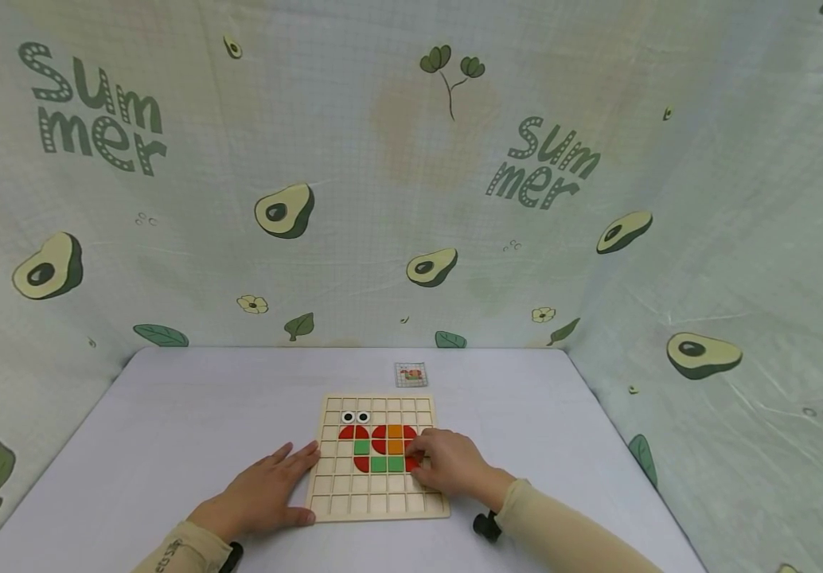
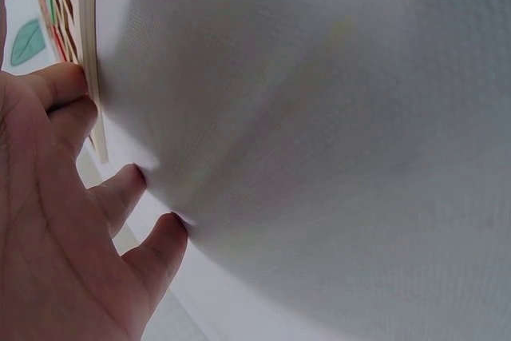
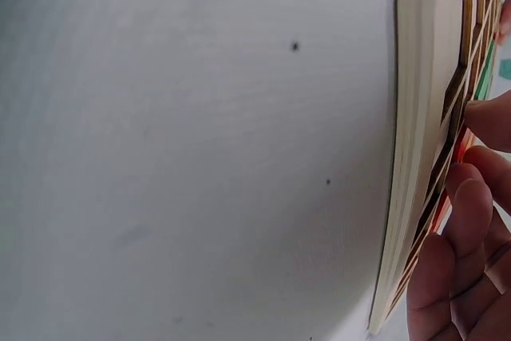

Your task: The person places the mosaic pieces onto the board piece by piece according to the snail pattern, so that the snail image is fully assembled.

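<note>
A square wooden grid board [image 1: 368,504] lies on the white table, with red, orange and green pieces in its middle cells. Two round eye pieces [image 1: 356,417] sit side by side near its top. My left hand [image 1: 261,489] rests spread on the table, index fingertip and thumb at the board's left edge; the left wrist view shows its fingers against the board's side. Over the right part of the grid, my right hand [image 1: 450,461] has its thumb and curled fingers at a rounded red piece [image 3: 461,146], which they pinch in its cell and partly cover.
Behind the board lies a small picture card [image 1: 411,375] with a colourful figure on a grid. A printed cloth [image 1: 354,263] with avocados and leaves hangs round the back and sides of the table [image 1: 189,414]. A black device [image 1: 486,526] sits at the right wrist.
</note>
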### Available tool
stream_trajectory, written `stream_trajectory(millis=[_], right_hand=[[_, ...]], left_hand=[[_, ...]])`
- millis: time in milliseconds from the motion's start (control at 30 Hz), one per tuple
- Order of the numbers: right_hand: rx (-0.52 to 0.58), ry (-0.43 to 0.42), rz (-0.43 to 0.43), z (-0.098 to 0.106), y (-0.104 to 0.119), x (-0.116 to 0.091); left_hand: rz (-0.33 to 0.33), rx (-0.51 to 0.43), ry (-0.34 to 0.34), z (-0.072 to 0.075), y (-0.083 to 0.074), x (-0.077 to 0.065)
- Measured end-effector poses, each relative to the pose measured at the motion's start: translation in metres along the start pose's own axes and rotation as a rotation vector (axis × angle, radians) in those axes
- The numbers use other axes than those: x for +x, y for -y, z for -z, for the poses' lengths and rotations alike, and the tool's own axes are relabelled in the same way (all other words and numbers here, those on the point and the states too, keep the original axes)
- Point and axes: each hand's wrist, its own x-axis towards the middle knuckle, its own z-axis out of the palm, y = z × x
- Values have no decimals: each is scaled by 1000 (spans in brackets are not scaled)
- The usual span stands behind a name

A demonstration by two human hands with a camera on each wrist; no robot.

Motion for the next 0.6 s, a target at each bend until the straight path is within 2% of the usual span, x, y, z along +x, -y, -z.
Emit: stream_trajectory(millis=[600], right_hand=[[-3,-12,27,1,-6,-3]], left_hand=[[6,1,3,1,-1,0]])
